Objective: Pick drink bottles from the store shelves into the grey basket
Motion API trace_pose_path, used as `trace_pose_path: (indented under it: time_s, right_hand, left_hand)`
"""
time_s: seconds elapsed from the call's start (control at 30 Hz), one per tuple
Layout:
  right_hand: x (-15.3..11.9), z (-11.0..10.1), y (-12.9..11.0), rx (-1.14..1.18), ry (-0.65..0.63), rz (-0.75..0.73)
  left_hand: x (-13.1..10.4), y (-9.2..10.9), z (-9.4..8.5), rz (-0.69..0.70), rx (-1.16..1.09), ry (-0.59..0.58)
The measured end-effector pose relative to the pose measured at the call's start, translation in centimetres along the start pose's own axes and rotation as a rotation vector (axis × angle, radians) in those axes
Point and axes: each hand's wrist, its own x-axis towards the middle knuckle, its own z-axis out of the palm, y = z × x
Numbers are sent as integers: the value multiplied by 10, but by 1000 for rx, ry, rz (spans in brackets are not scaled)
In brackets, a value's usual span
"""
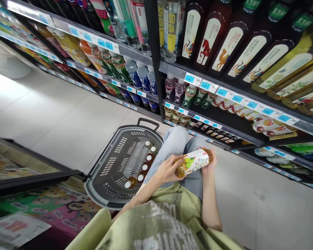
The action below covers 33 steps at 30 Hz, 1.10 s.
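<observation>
Between two hands (167, 169), one bottle (195, 162); inside one basket (101, 177), six capped bottles (144, 167).

Pale tiled floor (65, 111) beneath a dark shopping basket (112, 166).

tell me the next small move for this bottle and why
Probably ease the held bottle toward the basket: the left hand and right hand both grip it, the basket stands beside the left leg, and other bottles are inside.
</observation>
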Motion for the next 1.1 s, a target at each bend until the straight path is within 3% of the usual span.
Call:
trace_pose_path:
  time_s: [0.23,0.37,0.6,0.9,1.0,1.1]
  right_hand:
    - [-3,-5,3,-26,-45,-43]
    - [0,-4,2,-55,14,-12]
    - [2,-8,3,-35,8,7]
    - [-6,0,-4,16,29,9]
    - [-18,1,-3,9,25,-67]
    - [-39,7,3,-15,31,-160]
  left_hand:
    - [7,2,-9,-235,-130,39]
    - [12,3,-8,-212,-94,18]
    - [14,5,-7,-166,-24,-15]
    - [15,8,-9,-169,-79,-29]
    - [11,8,-15,-197,-164,10]
    - [-1,6,-22,-178,-290,151]
